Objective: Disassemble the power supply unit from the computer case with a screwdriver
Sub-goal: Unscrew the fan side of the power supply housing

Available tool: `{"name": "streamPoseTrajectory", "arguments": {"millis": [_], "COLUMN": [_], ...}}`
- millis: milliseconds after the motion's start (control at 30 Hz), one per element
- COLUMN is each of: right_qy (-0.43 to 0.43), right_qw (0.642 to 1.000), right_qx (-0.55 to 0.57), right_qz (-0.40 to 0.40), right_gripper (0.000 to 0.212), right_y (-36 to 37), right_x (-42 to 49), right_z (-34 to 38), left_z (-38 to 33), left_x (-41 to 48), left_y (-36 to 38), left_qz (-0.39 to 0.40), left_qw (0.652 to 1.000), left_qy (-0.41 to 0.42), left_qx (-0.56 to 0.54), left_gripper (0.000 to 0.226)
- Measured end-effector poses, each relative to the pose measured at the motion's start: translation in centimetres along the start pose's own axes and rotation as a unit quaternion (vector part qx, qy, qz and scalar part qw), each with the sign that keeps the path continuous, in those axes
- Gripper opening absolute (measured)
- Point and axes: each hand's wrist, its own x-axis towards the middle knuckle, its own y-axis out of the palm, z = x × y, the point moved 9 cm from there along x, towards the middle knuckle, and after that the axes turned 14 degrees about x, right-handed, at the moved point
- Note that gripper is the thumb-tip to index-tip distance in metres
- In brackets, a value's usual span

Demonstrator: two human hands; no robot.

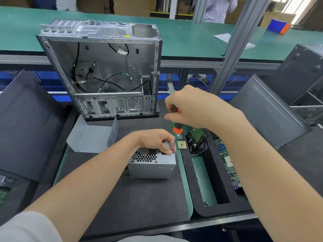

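Past the grey sleeve (26, 227), the left hand (153, 139) pinches the tip of the orange-and-black screwdriver (177, 128) for alignment on the grey perforated-steel power supply unit (152, 165), outside the silver computer case (97, 34); the right hand (192, 105) grips its handle.

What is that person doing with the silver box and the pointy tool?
A person is taking a computer apart. Their left hand holds the silver power supply unit steady on the dark mat, already out of the open computer case standing behind it. Their right hand holds an orange and black screwdriver, tip down at the unit's top corner, right by the left hand.
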Motion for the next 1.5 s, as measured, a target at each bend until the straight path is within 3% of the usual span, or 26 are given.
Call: {"name": "streamPoseTrajectory", "arguments": {"millis": [133,333,433,467,533,600,833,900,1000,1100,1167,1300,1500], "right_qy": [-0.047,-0.087,-0.047,-0.015,0.039,0.060,-0.043,-0.049,-0.045,-0.028,0.003,0.072,-0.015], "right_qw": [0.994,0.986,0.994,0.998,0.999,0.997,0.995,0.994,0.989,0.989,0.997,0.997,0.998], "right_qx": [0.084,0.100,0.055,0.025,-0.027,-0.030,0.083,0.096,0.116,0.102,0.040,-0.027,0.057], "right_qz": [0.052,0.103,0.080,0.056,-0.005,-0.044,0.019,0.038,0.083,0.101,0.072,-0.010,0.026], "right_gripper": [0.012,0.037,0.020,0.026,0.058,0.070,0.009,0.012,0.036,0.035,0.023,0.048,0.009], "right_y": [-0.2,-0.3,-0.1,-0.2,-0.6,-0.7,-0.4,-0.7,-0.6,0.1,0.1,-0.2,-0.3], "right_x": [-0.7,-1.3,-1.1,-1.0,-0.7,-0.4,-0.8,-1.1,-1.6,-1.9,-1.8,-1.2,-1.4], "right_z": [0.4,0.6,-0.1,-0.6,-1.4,-1.3,0.9,0.8,0.9,0.7,0.0,-1.1,0.5], "left_z": [-0.1,-0.1,0.1,0.2,0.3,0.3,-0.1,-0.2,-0.1,-0.1,-0.2,0.0,-0.1], "left_x": [-0.1,0.0,0.1,0.2,0.2,0.2,0.1,0.1,0.1,0.1,0.1,0.2,0.1], "left_y": [0.0,0.2,0.2,0.2,0.1,0.1,0.2,0.2,0.4,0.4,0.3,0.3,0.2], "left_qz": [0.002,0.013,0.013,0.009,0.006,0.008,0.007,0.006,0.011,0.015,0.013,0.011,0.006], "left_qw": [1.000,1.000,1.000,1.000,1.000,1.000,1.000,1.000,1.000,1.000,1.000,1.000,1.000], "left_qy": [0.007,0.014,0.014,0.013,0.007,0.006,0.023,0.023,0.019,0.021,0.026,0.025,0.023], "left_qx": [0.010,0.006,0.000,0.000,0.000,0.001,0.006,0.000,-0.016,-0.011,-0.011,-0.007,-0.004], "left_gripper": [0.007,0.010,0.006,0.006,0.014,0.017,0.006,0.009,0.013,0.010,0.007,0.005,0.006]}}
